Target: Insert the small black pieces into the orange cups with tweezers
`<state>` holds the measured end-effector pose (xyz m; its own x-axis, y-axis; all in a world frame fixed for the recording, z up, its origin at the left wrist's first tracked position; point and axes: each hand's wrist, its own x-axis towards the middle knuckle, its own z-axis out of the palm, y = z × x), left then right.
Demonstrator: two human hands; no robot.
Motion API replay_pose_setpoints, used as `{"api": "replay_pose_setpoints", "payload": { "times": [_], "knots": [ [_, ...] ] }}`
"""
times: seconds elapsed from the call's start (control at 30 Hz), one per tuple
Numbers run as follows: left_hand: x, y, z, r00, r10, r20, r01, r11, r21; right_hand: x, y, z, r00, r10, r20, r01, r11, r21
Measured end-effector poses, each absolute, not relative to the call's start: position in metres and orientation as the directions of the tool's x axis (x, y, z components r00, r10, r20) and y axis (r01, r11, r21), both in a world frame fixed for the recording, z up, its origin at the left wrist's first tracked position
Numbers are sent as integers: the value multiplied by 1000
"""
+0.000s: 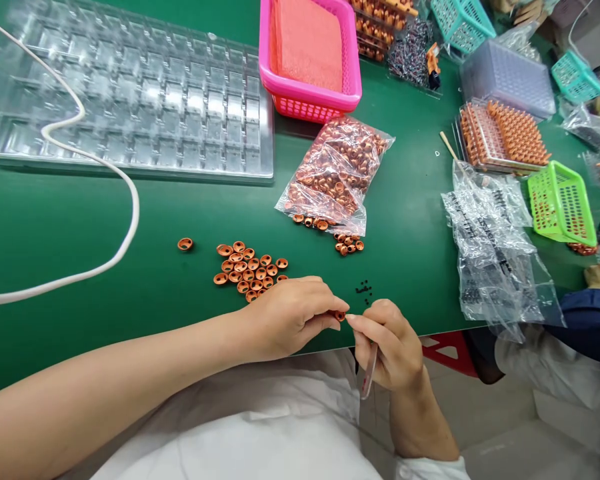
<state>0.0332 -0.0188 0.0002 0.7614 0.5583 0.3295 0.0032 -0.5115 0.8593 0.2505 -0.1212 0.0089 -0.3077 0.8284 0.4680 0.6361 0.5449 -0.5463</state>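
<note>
My left hand (pixel 300 313) pinches a small copper-coloured cup (pixel 340 316) with a hole in it between thumb and fingertips, near the table's front edge. Close against that cup are the fingertips of my right hand (pixel 393 343). A thin tool with a clear, flat handle (pixel 369 377) is gripped in this hand, its handle pointing down; my fingers hide its tip. Beyond my hands lie several tiny black pieces (pixel 364 289). A group of similar copper-coloured cups (pixel 250 268) is spread past my left wrist, and a single cup (pixel 185 245) sits apart to its left.
A plastic bag of copper-coloured cups (pixel 337 173) spills some onto the green table (pixel 200 207). Behind are a pink basket (pixel 353 73) and a clear compartment tray (pixel 145 93). A white cable (pixel 133 220) curves at left. Clear bags (pixel 495 247), a green basket (pixel 563 200) and another person's sleeve (pixel 587 320) are at right.
</note>
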Motion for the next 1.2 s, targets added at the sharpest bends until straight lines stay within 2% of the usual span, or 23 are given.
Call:
{"api": "replay_pose_setpoints", "payload": {
  "times": [0.17,0.4,0.77,1.03,1.2],
  "knots": [
    [33,-21,0,775,530,345,-16,-529,849,252,-119,6,-404,783,473,690,601,-404],
    [33,-24,4,784,512,350,-30,-533,845,260,-124,5,-527,702,479,649,696,-307],
    [33,-28,8,775,511,372,-61,-525,849,256,-119,22,-602,655,457,608,747,-269],
    [33,-31,9,777,513,366,-68,-510,857,255,-122,25,-601,671,435,596,738,-315],
    [34,-31,11,773,514,372,-88,-494,865,255,-119,26,-617,647,449,575,759,-304]
  ]
}}
